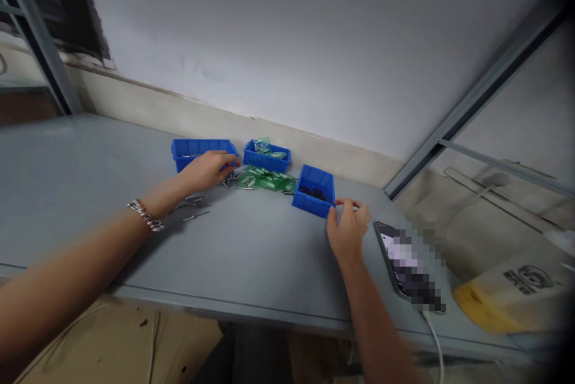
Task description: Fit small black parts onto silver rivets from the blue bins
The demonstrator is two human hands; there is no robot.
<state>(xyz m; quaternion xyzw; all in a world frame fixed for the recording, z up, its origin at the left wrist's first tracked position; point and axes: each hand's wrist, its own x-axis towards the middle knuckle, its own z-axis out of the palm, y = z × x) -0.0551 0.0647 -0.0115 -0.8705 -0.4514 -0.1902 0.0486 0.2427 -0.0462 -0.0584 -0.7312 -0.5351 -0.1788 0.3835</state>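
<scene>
My left hand (209, 170) reaches over a small heap of metal rivets (231, 180), beside the left blue bin (204, 145). Its fingers curve loosely downward, a little apart, and I make out nothing held in them. More loose rivets (196, 215) lie under and in front of my left wrist. Green plastic packets (267, 180) lie just right of that hand. My right hand (349, 227) has thumb and forefinger at the near right corner of the right blue bin (312, 206), which holds small dark pieces (313, 193).
A middle blue bin (266, 162) with green packets stands near the wall. To the right lie a phone (395, 261) with a white cable (435, 339) and a yellowish-white bag (507, 294). Grey metal posts (449, 126) rise at both ends of the grey table (251, 252).
</scene>
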